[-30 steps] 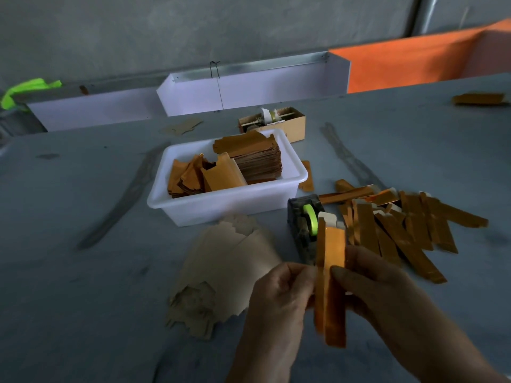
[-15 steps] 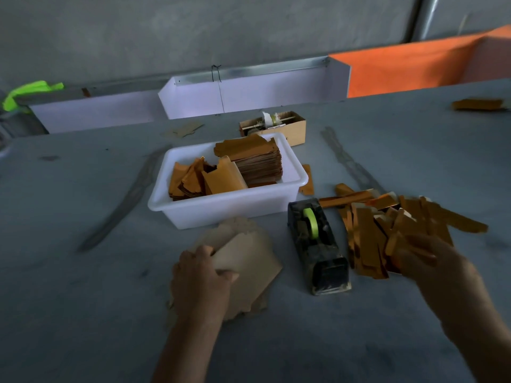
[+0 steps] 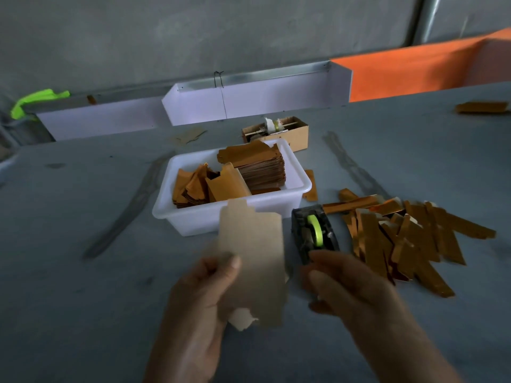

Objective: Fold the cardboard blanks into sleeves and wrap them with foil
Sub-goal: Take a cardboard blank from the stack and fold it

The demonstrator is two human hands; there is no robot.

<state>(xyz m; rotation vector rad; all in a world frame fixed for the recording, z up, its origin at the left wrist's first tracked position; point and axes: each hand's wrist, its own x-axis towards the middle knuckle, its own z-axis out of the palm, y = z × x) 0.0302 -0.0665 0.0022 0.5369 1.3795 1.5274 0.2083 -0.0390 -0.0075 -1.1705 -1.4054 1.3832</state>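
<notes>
Seen from the head camera, the left hand [image 3: 201, 294] is pinching a flat cardboard blank [image 3: 253, 261] between thumb and fingers, holding it up above the grey table [image 3: 83, 313], in front of the white bin [image 3: 190, 219] of gold foil sheets [image 3: 229, 186]. Just beside it, the right hand [image 3: 348, 288] is hovering with fingers loosely curled, gripping nothing, near the tape dispenser [image 3: 315, 233]. Finished gold sleeves [image 3: 409, 239] are lying piled to the right.
</notes>
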